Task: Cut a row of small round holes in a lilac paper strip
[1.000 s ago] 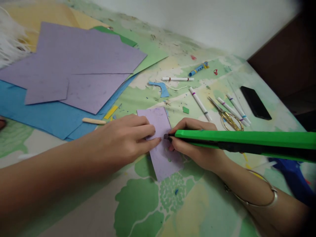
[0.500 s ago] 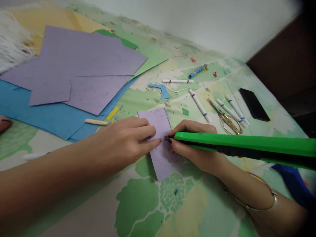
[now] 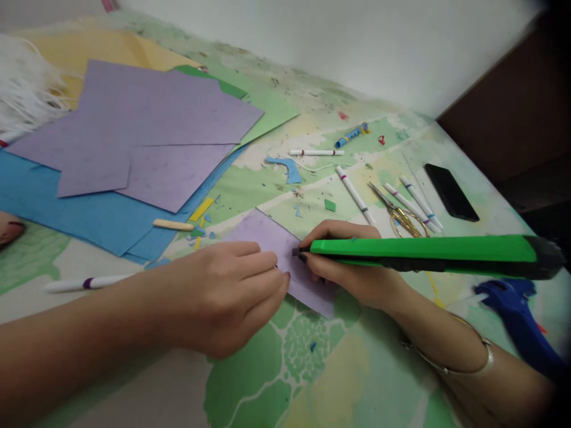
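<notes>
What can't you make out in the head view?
Head view:
Small purple card: near side partly hidden behind the left grip.
Green tool: tip too small and dark to tell.
White marker by the left forearm: one end behind it.
White strings: cut off by the left edge.

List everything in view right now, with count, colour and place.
Small paper sheet: 1, purple, centre
Utility knife: 1, green and black, right of centre
Large paper sheets: several, purple, blue, green, yellow, upper left
String bundle: 1, white, far left
Wooden stick: 1, pale, left of centre
Markers: at least 5, white, right half and lower left
Paper tube: 1, blue, upper right
Scissors: 1, gold handles, right
Phone: 1, black, right
Glue gun: 1, blue, lower right
Paper scraps: many, mixed colours, scattered
Tablecloth: 1, green pattern, underneath
Wall: white, back
Bracelet: 1, silver, lower right
Left hand: 1, bare, on small paper sheet
Right hand: 1, bare, gripping utility knife
</notes>
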`<state>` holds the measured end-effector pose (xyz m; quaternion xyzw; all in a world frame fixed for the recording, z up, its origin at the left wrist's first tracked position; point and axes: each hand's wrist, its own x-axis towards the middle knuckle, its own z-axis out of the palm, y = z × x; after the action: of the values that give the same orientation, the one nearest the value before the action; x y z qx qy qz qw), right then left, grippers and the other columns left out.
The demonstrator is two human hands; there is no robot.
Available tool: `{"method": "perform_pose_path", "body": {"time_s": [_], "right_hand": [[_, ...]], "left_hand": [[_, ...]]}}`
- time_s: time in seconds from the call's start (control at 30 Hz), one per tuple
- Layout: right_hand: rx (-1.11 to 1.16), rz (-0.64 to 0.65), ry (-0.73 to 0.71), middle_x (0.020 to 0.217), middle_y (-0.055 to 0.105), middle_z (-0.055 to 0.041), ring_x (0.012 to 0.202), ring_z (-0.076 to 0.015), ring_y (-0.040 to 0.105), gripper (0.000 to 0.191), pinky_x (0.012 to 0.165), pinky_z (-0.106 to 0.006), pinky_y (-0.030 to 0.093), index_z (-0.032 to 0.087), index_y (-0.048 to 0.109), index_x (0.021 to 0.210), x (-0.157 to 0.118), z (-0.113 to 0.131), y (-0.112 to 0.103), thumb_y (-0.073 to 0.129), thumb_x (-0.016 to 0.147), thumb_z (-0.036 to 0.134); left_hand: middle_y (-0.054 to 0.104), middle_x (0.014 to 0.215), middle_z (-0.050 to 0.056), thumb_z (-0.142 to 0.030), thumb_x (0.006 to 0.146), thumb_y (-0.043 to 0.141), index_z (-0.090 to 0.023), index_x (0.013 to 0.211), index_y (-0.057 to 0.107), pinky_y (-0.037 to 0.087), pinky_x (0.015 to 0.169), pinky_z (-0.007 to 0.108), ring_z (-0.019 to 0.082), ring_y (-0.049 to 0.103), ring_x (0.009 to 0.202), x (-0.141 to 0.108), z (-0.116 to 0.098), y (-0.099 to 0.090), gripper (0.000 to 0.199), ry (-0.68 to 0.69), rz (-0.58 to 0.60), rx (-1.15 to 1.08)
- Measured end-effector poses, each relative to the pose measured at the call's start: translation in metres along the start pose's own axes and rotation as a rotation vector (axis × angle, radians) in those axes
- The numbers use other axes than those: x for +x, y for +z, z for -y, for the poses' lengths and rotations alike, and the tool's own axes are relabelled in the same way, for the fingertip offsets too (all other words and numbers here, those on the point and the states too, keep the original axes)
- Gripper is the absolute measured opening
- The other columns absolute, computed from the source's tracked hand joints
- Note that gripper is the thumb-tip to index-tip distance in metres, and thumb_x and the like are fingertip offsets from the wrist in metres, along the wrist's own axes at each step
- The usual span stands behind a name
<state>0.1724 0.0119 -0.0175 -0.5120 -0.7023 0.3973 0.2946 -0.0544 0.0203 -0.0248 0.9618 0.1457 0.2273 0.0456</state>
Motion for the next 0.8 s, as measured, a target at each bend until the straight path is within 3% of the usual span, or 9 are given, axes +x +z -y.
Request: {"method": "perform_pose_path", "body": {"time_s": [0.1, 0.17, 0.3, 0.43, 0.8], "right_hand": [[0.156, 0.125, 0.053, 0.068, 0.069, 0.0006, 0.059, -0.0109, 0.064, 0.010, 0.056, -0.020, 0.051, 0.018, 0.068, 0.089, 0.001, -0.002, -0.005, 0.066, 0.080, 0.019], [0.235, 0.180, 0.070, 0.070, 0.071, -0.0010, 0.060, -0.0114, 0.066, 0.012, 0.057, -0.021, 0.053, 0.017, 0.069, 0.091, 0.002, -0.003, -0.008, 0.068, 0.080, 0.022], [0.266, 0.167, 0.074, 0.070, 0.072, -0.0020, 0.061, -0.0111, 0.068, 0.011, 0.058, -0.020, 0.055, 0.015, 0.069, 0.088, 0.004, -0.005, -0.010, 0.070, 0.078, 0.020], [0.326, 0.195, 0.127, 0.070, 0.073, -0.0029, 0.063, -0.0132, 0.071, 0.011, 0.059, -0.021, 0.058, 0.015, 0.069, 0.088, 0.006, -0.004, -0.011, 0.070, 0.078, 0.020], [0.288, 0.134, 0.123, 0.069, 0.074, -0.0022, 0.064, -0.0141, 0.071, 0.006, 0.060, -0.022, 0.057, 0.016, 0.067, 0.082, 0.006, 0.000, -0.008, 0.068, 0.076, 0.013]], "left_hand": [[0.066, 0.077, 0.006, -0.012, 0.092, 0.037, -0.021, 0.090, 0.067, 0.052, 0.070, 0.034, 0.019, 0.060, 0.070, 0.002, -0.002, -0.001, 0.032, 0.098, 0.028, -0.033], [0.068, 0.080, 0.006, -0.015, 0.092, 0.040, -0.023, 0.093, 0.067, 0.053, 0.071, 0.034, 0.019, 0.061, 0.074, 0.000, 0.001, 0.002, 0.028, 0.056, 0.006, -0.050], [0.069, 0.100, 0.007, -0.024, 0.093, 0.050, -0.021, 0.105, 0.064, 0.051, 0.085, 0.035, 0.020, 0.062, 0.093, -0.003, 0.016, 0.005, 0.018, -0.088, -0.048, -0.059], [0.063, 0.120, 0.010, -0.039, 0.092, 0.053, -0.016, 0.116, 0.061, 0.043, 0.100, 0.043, 0.027, 0.053, 0.116, -0.001, 0.028, 0.002, 0.033, -0.164, 0.025, -0.012], [0.062, 0.120, 0.012, -0.036, 0.092, 0.052, -0.015, 0.114, 0.062, 0.045, 0.092, 0.047, 0.029, 0.051, 0.110, 0.000, 0.029, -0.002, 0.032, -0.130, 0.092, -0.001]]}}
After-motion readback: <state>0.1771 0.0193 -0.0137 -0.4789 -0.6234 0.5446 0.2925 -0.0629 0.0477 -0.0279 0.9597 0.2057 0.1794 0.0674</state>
